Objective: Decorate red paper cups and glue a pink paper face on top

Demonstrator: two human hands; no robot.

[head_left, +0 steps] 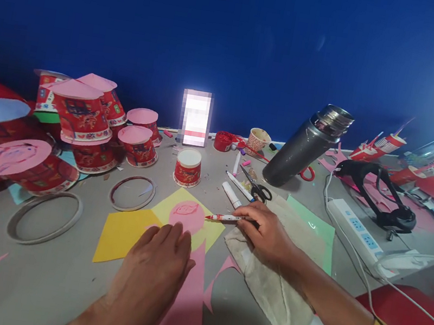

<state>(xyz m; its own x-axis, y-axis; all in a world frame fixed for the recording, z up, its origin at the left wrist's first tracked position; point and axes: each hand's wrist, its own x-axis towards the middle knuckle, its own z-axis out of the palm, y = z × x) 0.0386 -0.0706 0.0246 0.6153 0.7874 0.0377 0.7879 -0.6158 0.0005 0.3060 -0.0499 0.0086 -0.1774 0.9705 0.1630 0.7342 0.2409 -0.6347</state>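
My right hand (267, 233) is closed round a red and white marker (224, 218), whose tip points left at a pink paper circle (187, 214) with a red drawing on it. The circle lies on yellow paper (124, 230). Lying flat with fingers together, my left hand (154, 268) presses on a pink sheet (185, 311) just below the circle. My right wrist rests on a beige cloth (274, 292).
Several red paper cups (79, 119) with pink lids stand at the left, one upturned cup (188, 167) in the middle. Two rings (132, 193) lie on the grey table (58, 280). Scissors (258, 188), a steel flask (306, 143), a power strip (358, 231) and a lit phone (195, 118) are beyond.
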